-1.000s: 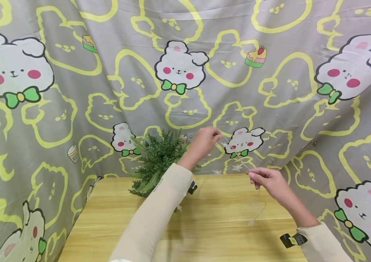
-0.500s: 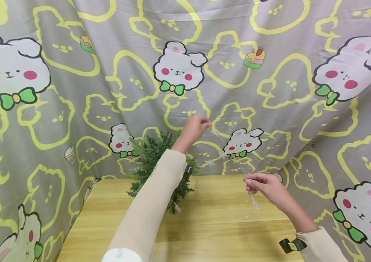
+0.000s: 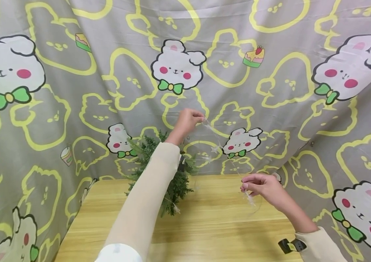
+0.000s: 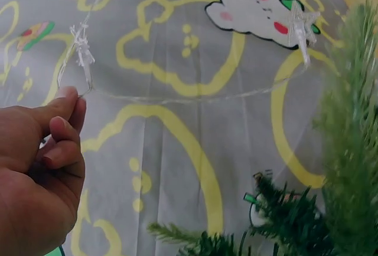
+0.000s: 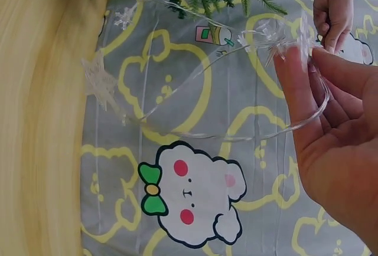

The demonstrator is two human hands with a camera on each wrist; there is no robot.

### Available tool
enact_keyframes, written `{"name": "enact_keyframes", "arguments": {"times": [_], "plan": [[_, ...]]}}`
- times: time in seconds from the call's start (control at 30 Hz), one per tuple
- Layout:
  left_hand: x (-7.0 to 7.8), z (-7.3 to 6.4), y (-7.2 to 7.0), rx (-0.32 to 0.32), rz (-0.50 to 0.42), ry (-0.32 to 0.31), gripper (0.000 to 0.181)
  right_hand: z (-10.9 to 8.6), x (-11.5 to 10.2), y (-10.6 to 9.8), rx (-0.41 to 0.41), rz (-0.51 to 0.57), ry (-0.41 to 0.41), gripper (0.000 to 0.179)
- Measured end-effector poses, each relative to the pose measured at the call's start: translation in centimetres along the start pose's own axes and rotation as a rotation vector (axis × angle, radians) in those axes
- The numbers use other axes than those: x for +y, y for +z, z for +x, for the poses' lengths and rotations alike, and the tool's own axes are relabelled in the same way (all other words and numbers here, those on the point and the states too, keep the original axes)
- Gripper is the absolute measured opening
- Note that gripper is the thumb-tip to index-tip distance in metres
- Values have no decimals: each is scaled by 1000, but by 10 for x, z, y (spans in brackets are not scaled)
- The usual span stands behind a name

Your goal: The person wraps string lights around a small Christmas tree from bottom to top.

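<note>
A clear string of star lights (image 3: 216,148) runs between my two hands, its wire thin and see-through. My left hand (image 3: 186,123) pinches the wire high up, above and behind the small green artificial Christmas tree (image 3: 177,185). Lower and to the right, my right hand (image 3: 262,185) pinches another stretch of it between thumb and forefinger. In the left wrist view a clear star (image 4: 301,23) hangs on the wire beside the tree. A larger star (image 5: 99,81) dangles from a loop below my right hand in the right wrist view. My left sleeve hides part of the tree.
The tree stands on a wooden table (image 3: 224,222), left of its middle. One star (image 3: 176,209) hangs at the tree's lower front. Grey curtains (image 3: 257,29) with a rabbit print close off the back and both sides.
My left hand has moved left and up, over toward the tree, drawing the light string longer between my hands. My right hand has shifted slightly left and down.
</note>
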State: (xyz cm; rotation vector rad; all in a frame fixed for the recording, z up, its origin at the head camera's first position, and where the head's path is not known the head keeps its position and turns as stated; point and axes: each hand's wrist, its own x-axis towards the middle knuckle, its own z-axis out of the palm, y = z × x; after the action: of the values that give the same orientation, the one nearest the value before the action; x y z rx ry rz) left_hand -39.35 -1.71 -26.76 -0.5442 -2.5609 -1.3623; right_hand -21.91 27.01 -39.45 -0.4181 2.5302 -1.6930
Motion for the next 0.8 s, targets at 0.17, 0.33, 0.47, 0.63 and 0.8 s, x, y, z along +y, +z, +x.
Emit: {"name": "enact_keyframes", "arguments": {"times": [0.17, 0.33, 0.47, 0.63, 0.8], "plan": [[-5, 3, -12, -11, -34, 1, 16, 2, 0, 2, 0, 7, 31, 37], [-9, 7, -25, 1, -12, -2, 16, 4, -3, 6, 100, -1, 81, 40], [-14, 7, -33, 10, 36, -35, 18, 4, -7, 8, 183, 3, 78, 41], [-23, 6, -40, 32, 114, -58, 16, 5, -9, 9, 257, 4, 56, 42], [-29, 5, -46, 47, 138, -41, 15, 6, -9, 11, 300, -23, 52, 42]]}}
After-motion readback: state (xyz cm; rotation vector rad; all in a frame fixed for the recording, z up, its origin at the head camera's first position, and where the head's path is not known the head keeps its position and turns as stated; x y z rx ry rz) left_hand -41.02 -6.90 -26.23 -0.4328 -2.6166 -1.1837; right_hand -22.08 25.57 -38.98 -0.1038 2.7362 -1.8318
